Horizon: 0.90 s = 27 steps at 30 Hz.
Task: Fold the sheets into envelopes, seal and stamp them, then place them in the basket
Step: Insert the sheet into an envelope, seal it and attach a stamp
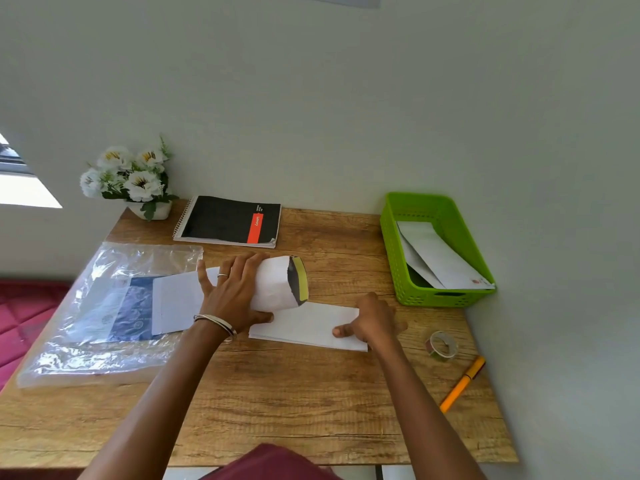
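My left hand grips a white envelope held open, its dark inside and yellow-green flap edge facing right. My right hand pinches a folded white sheet that lies flat on the wooden table, its left end just below the envelope's mouth. More white envelopes lie on a clear plastic bag at the left. A green basket at the back right holds white envelopes.
A black spiral notebook lies at the back, beside a pot of white flowers. A tape roll and an orange pen rest near the right edge. The wall runs close behind and on the right.
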Motion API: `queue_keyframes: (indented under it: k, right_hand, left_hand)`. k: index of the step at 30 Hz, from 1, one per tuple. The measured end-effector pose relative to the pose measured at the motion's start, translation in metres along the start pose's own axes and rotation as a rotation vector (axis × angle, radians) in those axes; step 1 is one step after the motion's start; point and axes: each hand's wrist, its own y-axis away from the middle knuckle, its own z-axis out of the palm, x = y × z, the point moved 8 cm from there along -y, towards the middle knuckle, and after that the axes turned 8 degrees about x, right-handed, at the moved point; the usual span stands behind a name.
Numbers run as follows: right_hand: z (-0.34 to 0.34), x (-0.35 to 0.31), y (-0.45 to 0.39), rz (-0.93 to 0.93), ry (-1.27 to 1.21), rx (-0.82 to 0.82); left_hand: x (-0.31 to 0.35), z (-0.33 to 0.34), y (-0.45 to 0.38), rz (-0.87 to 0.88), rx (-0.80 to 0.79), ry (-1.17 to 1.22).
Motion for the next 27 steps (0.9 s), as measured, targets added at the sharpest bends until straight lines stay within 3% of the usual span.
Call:
queue_keyframes:
  k: [9,12,16,18,23,27]
  right_hand:
    - [-0.002,0.025,0.002,0.179,-0.37,0.042]
    - [0.001,0.026,0.002,0.121,-0.67,-0.063]
    - [-0.025,0.021,0.012,0.007,-0.859,-0.115]
    - [-0.051,0.022,0.018,-0.077,-0.871,-0.014]
    - [-0.134,0.023,0.039,-0.359,-0.668,0.457]
    - [-0.167,0.031,0.043,-0.394,-0.808,0.55]
  left_hand:
    - [-0.003,0.001,0.005,0.004,0.02,0.033]
    - [-0.002,0.001,0.005,-0.001,0.013,0.03]
    - [-0.004,0.002,0.004,-0.013,-0.001,0.044]
    - [-0.006,0.001,0.004,-0.017,0.013,0.069]
    - [-0.008,-0.001,0.005,-0.038,0.021,0.102]
    - [-0.006,0.003,0.0,-0.094,-0.056,0.192]
